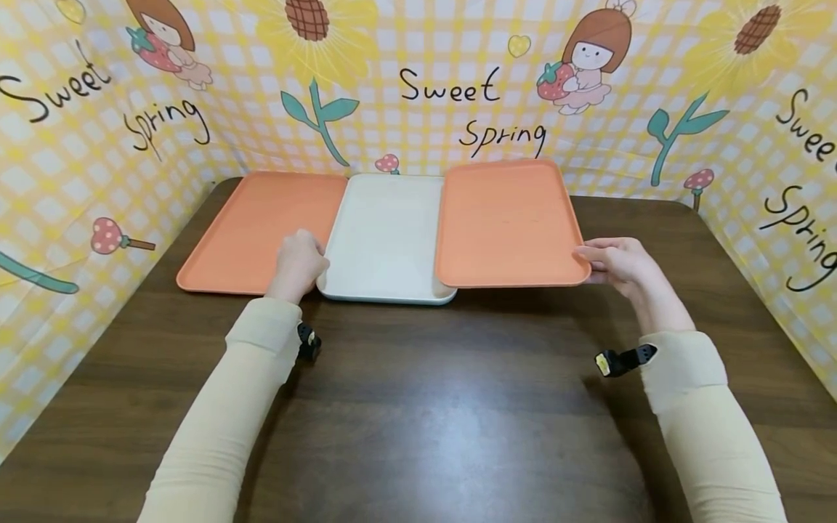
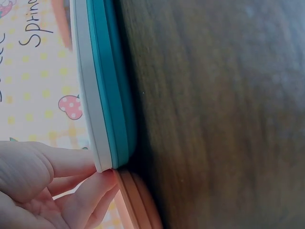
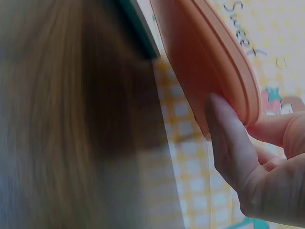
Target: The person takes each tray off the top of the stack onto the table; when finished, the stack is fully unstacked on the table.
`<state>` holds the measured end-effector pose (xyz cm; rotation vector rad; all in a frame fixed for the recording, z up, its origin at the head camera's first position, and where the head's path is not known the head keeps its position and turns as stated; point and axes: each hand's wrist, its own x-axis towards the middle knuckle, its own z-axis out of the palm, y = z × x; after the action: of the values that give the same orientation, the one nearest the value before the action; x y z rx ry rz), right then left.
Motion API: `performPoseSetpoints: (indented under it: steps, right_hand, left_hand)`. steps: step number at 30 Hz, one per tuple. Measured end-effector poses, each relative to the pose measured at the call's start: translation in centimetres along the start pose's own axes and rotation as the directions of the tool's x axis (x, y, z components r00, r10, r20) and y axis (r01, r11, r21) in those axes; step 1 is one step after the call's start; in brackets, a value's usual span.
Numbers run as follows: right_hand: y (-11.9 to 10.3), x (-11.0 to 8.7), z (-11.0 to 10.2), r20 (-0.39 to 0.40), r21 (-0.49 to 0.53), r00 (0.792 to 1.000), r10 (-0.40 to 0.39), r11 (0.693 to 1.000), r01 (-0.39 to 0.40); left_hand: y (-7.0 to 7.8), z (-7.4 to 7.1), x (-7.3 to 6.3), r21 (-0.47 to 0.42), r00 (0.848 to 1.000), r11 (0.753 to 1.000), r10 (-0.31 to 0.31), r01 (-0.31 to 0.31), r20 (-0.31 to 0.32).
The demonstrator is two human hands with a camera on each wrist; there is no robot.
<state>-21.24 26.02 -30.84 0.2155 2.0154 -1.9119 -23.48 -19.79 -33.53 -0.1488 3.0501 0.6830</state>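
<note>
My right hand (image 1: pixel 621 265) pinches the front right corner of an orange tray (image 1: pixel 510 225), thumb above and fingers beneath. In the right wrist view that orange tray (image 3: pixel 209 57) hangs tilted off the table. Its left edge overlaps the white tray (image 1: pixel 386 232) in the head view. At the white tray's front left corner, my left hand (image 1: pixel 299 263) pinches the rim. A teal layer (image 2: pixel 112 95) shows under the white rim in the left wrist view; whether it is a separate tray I cannot tell. A second orange tray (image 1: pixel 261 225) lies left, partly behind my left hand.
The trays are at the back of a dark wooden table (image 1: pixel 458 407). A yellow checked cloth (image 1: pixel 431 43) with printed flowers and figures stands behind and along both sides. Each wrist wears a small black camera mount (image 1: pixel 624 361).
</note>
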Motion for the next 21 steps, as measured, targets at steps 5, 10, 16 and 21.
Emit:
performPoseSetpoints:
  steps: [5, 10, 16, 21]
  right_hand:
    - [0.8, -0.6, -2.5, -0.009, 0.005, 0.999, 0.038, 0.999, -0.038]
    - [1.6, -0.5, -4.1, -0.020, -0.022, 0.997, 0.070, 0.997, -0.071]
    - [2.3, -0.3, -5.0, -0.009, -0.005, 0.996, 0.090, 0.996, -0.091]
    - [2.4, -0.1, -5.0, -0.010, 0.007, 0.994, 0.107, 0.994, -0.107]
  left_hand:
    - [0.0, 0.0, 0.2, -0.020, 1.000, 0.999, 0.029, -0.029, -0.001]
    - [-0.1, -0.2, 0.4, 0.003, 1.000, 1.000, 0.007, -0.007, 0.001]
    - [-0.2, -0.2, 0.4, 0.040, 1.000, 0.999, 0.004, -0.004, -0.007]
    - [-0.1, 0.0, 0.2, 0.029, 1.000, 0.999, 0.013, -0.013, -0.005]
